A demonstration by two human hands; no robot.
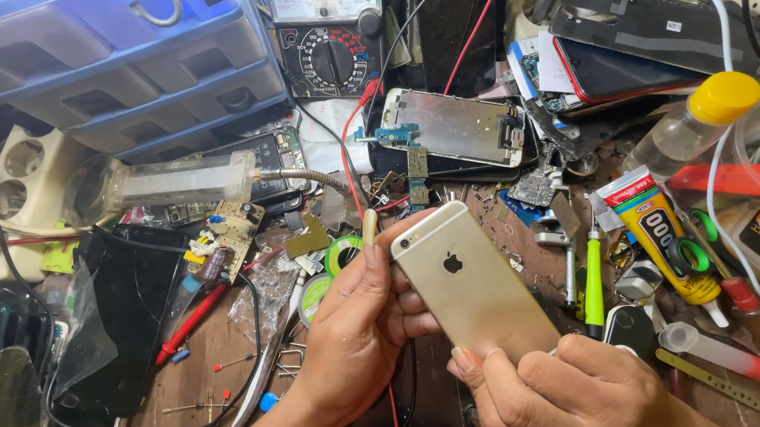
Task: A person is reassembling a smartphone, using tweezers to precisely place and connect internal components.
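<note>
Head view: both hands hold a gold smartphone (472, 283) back side up over the middle of a cluttered wooden workbench (212, 359). The left hand (361, 322) wraps the phone's far left edge, thumb along the top corner near the camera lens and fingers curled beneath. The right hand (570, 387) closes on the near end, thumb pressed against the bottom edge. Both grips look firm, and the phone sits tilted, clear of the bench.

To the right lie a green-handled screwdriver (592, 283) and a yellow tube of adhesive (667, 242); farther off rests a bare phone frame (456, 126), with an analogue multimeter (331, 56) and blue plastic drawers (120, 62) at the far left.

Judging by the hold, the step in hand seems to be inspecting or steadying the phone at its bottom edge. Any next move would call for one hand to keep the case secure while the other frees itself for a tool, without the smooth shell slipping.
</note>
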